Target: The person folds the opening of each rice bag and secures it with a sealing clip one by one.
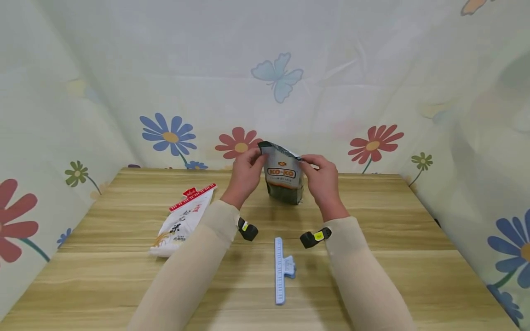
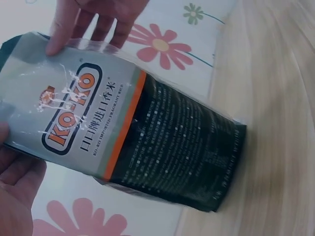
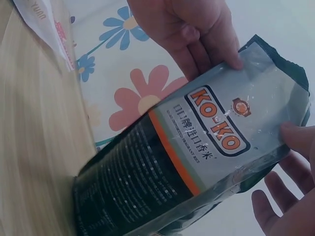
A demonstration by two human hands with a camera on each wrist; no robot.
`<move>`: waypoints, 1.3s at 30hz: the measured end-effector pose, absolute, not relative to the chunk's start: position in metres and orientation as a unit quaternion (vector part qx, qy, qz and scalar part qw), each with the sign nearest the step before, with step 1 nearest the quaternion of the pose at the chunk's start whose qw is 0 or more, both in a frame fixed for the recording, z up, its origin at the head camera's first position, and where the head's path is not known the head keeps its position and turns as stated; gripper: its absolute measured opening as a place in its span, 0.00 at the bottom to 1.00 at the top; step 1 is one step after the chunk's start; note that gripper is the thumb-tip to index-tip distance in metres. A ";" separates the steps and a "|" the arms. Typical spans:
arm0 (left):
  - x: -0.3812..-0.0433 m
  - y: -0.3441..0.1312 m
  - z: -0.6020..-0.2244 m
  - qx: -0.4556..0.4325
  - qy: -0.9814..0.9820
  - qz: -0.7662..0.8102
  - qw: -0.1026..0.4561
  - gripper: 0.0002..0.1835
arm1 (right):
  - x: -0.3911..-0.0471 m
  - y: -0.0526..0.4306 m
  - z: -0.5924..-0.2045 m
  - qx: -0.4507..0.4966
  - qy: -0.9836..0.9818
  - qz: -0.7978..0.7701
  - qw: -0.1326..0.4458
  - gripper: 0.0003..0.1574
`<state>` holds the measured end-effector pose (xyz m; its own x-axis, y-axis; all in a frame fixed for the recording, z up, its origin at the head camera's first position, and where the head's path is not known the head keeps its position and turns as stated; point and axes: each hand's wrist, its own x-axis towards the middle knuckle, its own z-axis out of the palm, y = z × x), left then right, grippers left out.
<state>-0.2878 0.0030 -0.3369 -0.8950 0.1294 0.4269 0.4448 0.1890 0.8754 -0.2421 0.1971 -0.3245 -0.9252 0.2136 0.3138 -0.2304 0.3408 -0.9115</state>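
A grey and dark green KO-KO rice bag (image 1: 283, 172) stands upright on the table, its top edge slanting down to the right. My left hand (image 1: 245, 172) pinches its upper left side, thumb on the front. At the upper right corner, my right hand (image 1: 321, 179) pinches the bag's edge between thumb and fingers. In the left wrist view, the rice bag (image 2: 162, 142) shows its printed front and dark lower panel, with the right hand (image 2: 98, 19) at the far side. The right wrist view has the left hand (image 3: 192, 29) above and the right hand (image 3: 290, 187) at lower right.
A white rice bag (image 1: 188, 223) with a red sealing clip (image 1: 192, 197) across its top lies on the left of the wooden table (image 1: 393, 239). In front of me, between my forearms, lies a light blue sealing clip (image 1: 280, 271). A flower-printed curtain (image 1: 314, 105) hangs behind.
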 end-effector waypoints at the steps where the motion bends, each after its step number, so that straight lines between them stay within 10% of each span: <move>1: -0.287 0.001 -0.336 -0.186 -0.761 -0.609 0.127 0.12 | -0.243 0.197 -0.324 0.008 -0.792 0.581 0.187 0.14; 39: -0.238 -0.056 -0.308 -0.140 -0.769 -0.601 0.166 0.17 | -0.234 0.154 -0.316 0.095 -0.739 0.658 0.108 0.13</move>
<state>-0.2376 -0.0563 -0.3081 -0.9055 0.0152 0.4241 0.4151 0.2396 0.8777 -0.2336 0.1542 -0.3159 -0.9587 0.0012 0.2845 -0.2824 0.1168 -0.9522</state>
